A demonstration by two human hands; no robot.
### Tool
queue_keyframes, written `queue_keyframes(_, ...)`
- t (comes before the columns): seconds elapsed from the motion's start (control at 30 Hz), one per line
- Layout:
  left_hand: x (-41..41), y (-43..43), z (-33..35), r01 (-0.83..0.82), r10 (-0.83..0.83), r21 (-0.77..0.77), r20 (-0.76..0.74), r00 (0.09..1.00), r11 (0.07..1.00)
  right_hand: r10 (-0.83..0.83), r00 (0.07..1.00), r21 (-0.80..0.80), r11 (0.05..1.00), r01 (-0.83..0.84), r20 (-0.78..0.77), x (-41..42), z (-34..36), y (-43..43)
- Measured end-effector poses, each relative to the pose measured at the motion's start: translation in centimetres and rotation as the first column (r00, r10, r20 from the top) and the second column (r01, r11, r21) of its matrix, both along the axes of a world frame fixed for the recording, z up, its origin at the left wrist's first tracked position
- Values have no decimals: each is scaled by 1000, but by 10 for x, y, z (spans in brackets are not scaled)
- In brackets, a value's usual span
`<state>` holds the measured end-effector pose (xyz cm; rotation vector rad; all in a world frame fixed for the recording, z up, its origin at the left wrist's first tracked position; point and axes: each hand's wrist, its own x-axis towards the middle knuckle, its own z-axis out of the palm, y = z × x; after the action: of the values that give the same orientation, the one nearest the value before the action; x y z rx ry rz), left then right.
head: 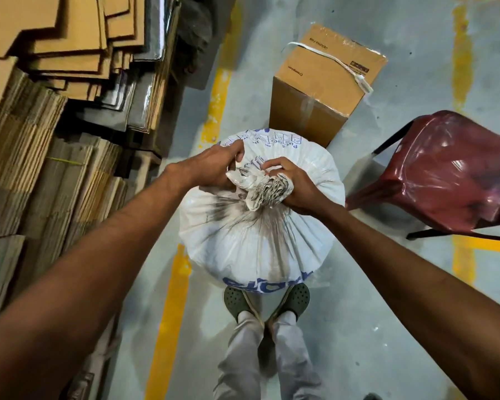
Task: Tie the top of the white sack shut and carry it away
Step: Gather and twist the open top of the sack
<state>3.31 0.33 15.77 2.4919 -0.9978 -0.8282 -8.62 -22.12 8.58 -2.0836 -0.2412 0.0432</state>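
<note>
A full white sack (243,241) with blue print stands upright on the grey floor, just in front of my feet. Its top is gathered into a pleated bunch (269,190) at the centre. My right hand (298,186) is closed around that bunch from the right side. My left hand (214,168) grips the loose flap of sack cloth on the left of the bunch, fingers curled into the fabric. No cord or string is visible around the neck.
Stacks of flattened cardboard (49,116) fill the left side. A taped brown carton (324,82) with a white strap stands behind the sack. A dark red plastic chair (445,168) is at the right. Yellow floor lines (171,298) run past my feet.
</note>
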Motion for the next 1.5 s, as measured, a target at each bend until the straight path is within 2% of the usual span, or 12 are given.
queue_keyframes(0.23,-16,-29,-3,-344,354,-297,-22,935,891,-182,971,172,963,208,-153,14,9,31)
queue_keyframes(0.37,-37,-47,-6,-453,321,-312,-392,862,835,-250,946,143,949,282,-205,18,-1,26)
queue_keyframes(0.5,-34,-14,-18,-652,197,-302,-792,578,696,-150,918,55,982,183,-366,14,-1,14)
queue_keyframes(0.6,-42,26,-43,-919,189,-234,-934,304,318,-344,833,107,898,427,-434,12,1,13)
queue_keyframes(0.77,-128,-25,-112,-598,567,-30,-280,774,801,-683,423,-82,575,814,-595,13,3,68)
queue_keyframes(0.9,-111,-52,-201,-692,688,-197,-102,719,694,-487,259,177,209,962,-834,7,-4,108)
queue_keyframes(1.0,-92,-61,-198,-835,796,-276,-268,543,476,-548,563,189,592,784,-619,6,-28,72)
queue_keyframes(1.1,-82,-72,-203,-899,811,-220,-389,436,378,-348,897,-284,920,271,-272,-9,-54,4)
queue_keyframes(1.2,-65,-59,-210,-822,690,-135,-478,543,553,-166,860,-193,978,80,-482,-23,-68,-16)
queue_keyframes(1.3,-61,-64,-196,-660,528,-138,-491,693,738,-238,802,168,908,384,-548,-11,-73,21)
queue_keyframes(1.43,-69,-59,-200,-596,582,-159,-129,803,787,-653,539,-5,639,769,-533,19,-64,50)
queue_keyframes(1.5,-98,-60,-196,-692,730,-280,54,681,666,-791,378,-245,535,808,-481,26,-69,50)
